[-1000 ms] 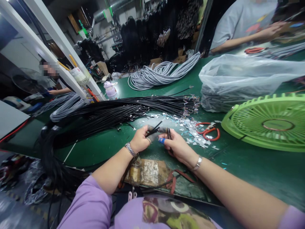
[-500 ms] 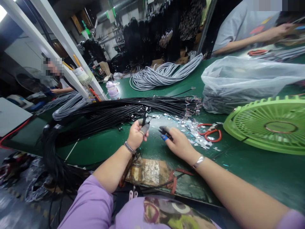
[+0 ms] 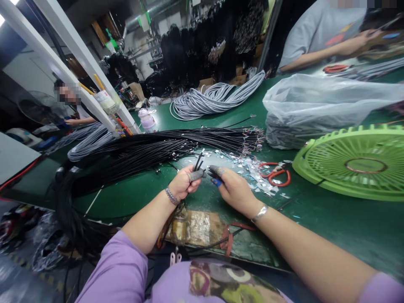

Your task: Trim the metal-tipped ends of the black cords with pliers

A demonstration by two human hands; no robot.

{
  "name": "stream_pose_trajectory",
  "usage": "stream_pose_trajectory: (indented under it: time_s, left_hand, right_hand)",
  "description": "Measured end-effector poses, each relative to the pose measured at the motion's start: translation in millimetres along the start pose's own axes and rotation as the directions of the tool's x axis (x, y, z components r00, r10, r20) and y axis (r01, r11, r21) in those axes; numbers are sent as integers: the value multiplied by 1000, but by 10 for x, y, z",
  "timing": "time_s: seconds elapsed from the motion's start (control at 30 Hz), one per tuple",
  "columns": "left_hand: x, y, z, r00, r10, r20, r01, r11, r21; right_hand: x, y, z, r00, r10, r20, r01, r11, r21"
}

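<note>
My left hand point(image 3: 184, 182), its fingertips wrapped in grey covers, is closed round a black cable point(image 3: 198, 160) whose ends stick up past the thumb. Close by on the right, my right hand point(image 3: 232, 183) has dark finger covers and blue tape on the thumb. Its fingers are pinched together beside the left thumb tip; what lies between them is hidden. Behind both hands stretches a thick bundle of black cables point(image 3: 164, 145), with stripped coloured wire ends at its right. White and blue scraps point(image 3: 252, 170) lie scattered beyond my right hand.
Red-handled scissors point(image 3: 277, 174) lie right of the scraps, beside a green fan point(image 3: 341, 164). A clear plastic bag point(image 3: 315, 101), a grey cable coil point(image 3: 208, 101) and a lilac bottle point(image 3: 147, 120) stand farther back. Taped cardboard point(image 3: 202, 227) lies at the near edge. Two people sit across the table.
My hands have come closer together, the right fingertips now almost at the left thumb. The cable ends in my left hand have tilted to the right. The view has shifted slightly.
</note>
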State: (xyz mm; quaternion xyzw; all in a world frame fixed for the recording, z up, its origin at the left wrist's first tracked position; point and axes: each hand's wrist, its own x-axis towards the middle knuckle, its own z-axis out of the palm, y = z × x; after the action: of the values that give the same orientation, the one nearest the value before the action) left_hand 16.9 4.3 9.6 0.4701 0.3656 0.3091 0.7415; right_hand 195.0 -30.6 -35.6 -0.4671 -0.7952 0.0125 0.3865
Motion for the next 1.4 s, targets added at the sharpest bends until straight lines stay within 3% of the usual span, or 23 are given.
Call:
stream_pose_trajectory:
  time_s: [0.73, 1.0, 1.2, 1.4]
  left_hand:
    - [6, 31, 15, 999, -29, -27, 31, 994, 105]
    - [7, -20, 46, 963, 180, -199, -114, 946, 303]
    - [51, -90, 20, 919, 359, -163, -273, 877, 394]
    - [59, -82, -28, 883, 454, -117, -339, 790, 511]
  right_hand:
    - [78, -8, -112, 990, 15, 143, 5, 991, -136]
    - [55, -35, -124, 996, 19, 83, -5, 985, -172]
    - [41, -55, -134, 994, 23, 108, -2, 981, -193]
    - [45, -62, -153, 991, 30, 127, -5, 982, -188]
